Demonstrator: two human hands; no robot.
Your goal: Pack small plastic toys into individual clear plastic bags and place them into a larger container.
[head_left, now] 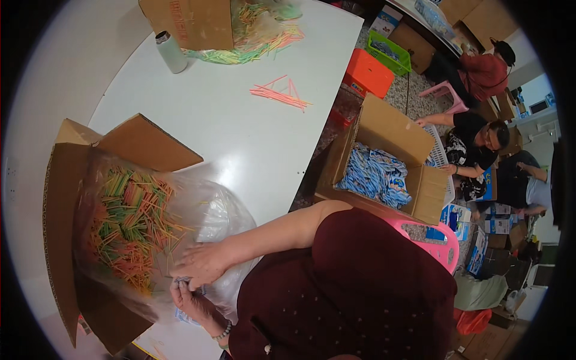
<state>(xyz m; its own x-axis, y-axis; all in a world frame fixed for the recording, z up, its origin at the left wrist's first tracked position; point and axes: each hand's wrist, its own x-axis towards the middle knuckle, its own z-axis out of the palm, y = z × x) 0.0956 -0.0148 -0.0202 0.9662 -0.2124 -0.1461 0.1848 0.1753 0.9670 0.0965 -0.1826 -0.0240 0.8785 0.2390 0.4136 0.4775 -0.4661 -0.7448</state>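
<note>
The right hand (205, 264) is positioned palm down over the clear plastic bag (225, 210), fingers together and slightly bent. The left hand (187, 300) is directly beside it, fingers curled inward at the right hand's fingertips; a small greyish item shows between the two. Which hand grips this item, and whether either also grips the bag, cannot be told. A bracelet (226, 330) is fitted at the left wrist.

The bag lines an open cardboard box (60, 204) at the left part of the bench (216, 102). Thin sticks (132, 210), coloured green, orange, pink and yellow, lie inside the bag in mixed directions, beyond the fingertips. The loose mouth of the bag spreads out of the box toward the person.

Loose pink sticks (279, 97) lie near the right edge of the bench. An upright pale green bottle (173, 54) stands near the far edge, beside a second box (201, 24).
</note>
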